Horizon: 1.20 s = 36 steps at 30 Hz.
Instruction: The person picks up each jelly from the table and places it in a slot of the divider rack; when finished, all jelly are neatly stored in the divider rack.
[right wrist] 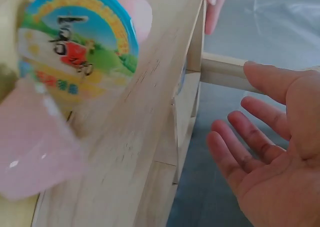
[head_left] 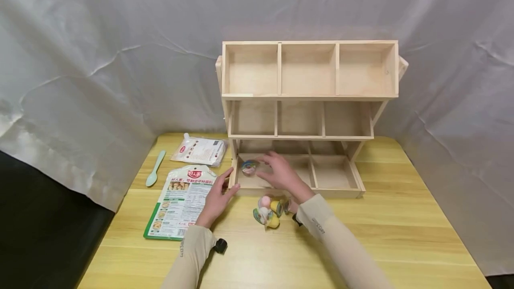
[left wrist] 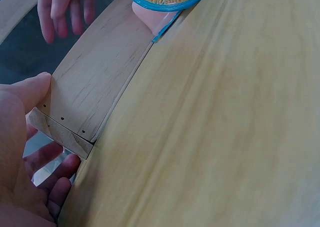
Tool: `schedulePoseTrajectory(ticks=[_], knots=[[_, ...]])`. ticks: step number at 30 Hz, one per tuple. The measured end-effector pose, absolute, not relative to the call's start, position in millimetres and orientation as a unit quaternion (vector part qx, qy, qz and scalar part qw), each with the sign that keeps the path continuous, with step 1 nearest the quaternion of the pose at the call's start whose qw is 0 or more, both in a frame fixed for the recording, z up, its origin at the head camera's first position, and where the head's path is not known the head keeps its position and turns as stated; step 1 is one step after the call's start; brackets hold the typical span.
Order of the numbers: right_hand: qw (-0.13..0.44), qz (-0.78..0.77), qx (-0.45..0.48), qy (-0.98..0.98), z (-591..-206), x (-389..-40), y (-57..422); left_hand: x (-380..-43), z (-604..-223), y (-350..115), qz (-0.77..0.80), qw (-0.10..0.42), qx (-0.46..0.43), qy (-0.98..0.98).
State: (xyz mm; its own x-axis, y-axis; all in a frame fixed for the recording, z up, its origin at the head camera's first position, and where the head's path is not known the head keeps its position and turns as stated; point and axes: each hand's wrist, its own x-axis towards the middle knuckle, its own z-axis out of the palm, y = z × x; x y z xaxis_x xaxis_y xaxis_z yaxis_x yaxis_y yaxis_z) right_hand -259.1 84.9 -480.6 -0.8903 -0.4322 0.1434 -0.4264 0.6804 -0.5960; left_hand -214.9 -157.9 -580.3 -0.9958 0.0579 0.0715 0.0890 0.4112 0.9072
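A light wooden display rack (head_left: 310,97) with three tiers stands on the table. My left hand (head_left: 217,200) grips the left front corner of its bottom tier, thumb on the front board (left wrist: 95,67) and fingers around the side. One jelly cup (head_left: 249,167) with a printed lid sits in that tier's left compartment. Just right of the cup, my right hand (head_left: 283,174) reaches over the compartment, fingers spread and holding nothing. Several more jelly cups (head_left: 273,222), pink, yellow and white, lie in a cluster before the rack; a colourful lid (right wrist: 77,42) shows large in the right wrist view.
Left of the rack lie a white pouch (head_left: 199,150), a green-and-white printed packet (head_left: 180,204) and a pale green spoon (head_left: 155,169). A grey curtain (head_left: 120,57) hangs behind the wooden table (head_left: 401,217).
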Motion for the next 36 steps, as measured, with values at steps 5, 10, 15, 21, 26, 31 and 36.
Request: schedulePoseTrajectory(ticks=[5, 10, 15, 21, 26, 31, 36], knots=[[0.002, -0.326, -0.240, 0.914, -475, -241, 97, -215, -579, -158, -0.544, 0.012, -0.043, -0.838], [-0.002, -0.333, -0.242, 0.911, -473, -223, 114, -215, -580, -158, -0.542, 0.015, -0.046, -0.839], [-0.020, -0.332, -0.252, 0.909, -479, -207, 133, -215, -580, -158, -0.542, 0.013, -0.041, -0.840], [-0.016, -0.332, -0.247, 0.910, -493, -183, 155, -215, -582, -156, -0.536, 0.014, -0.041, -0.843], [0.002, -0.329, -0.211, 0.920, -506, -169, 167, -215, -582, -159, -0.537, 0.013, -0.040, -0.843], [0.008, -0.323, -0.194, 0.926, -516, -163, 174, -214, -582, -159, -0.535, 0.015, -0.036, -0.844], [-0.003, -0.327, -0.203, 0.923, -523, -163, 175, -215, -582, -159, -0.537, 0.015, -0.043, -0.843]])
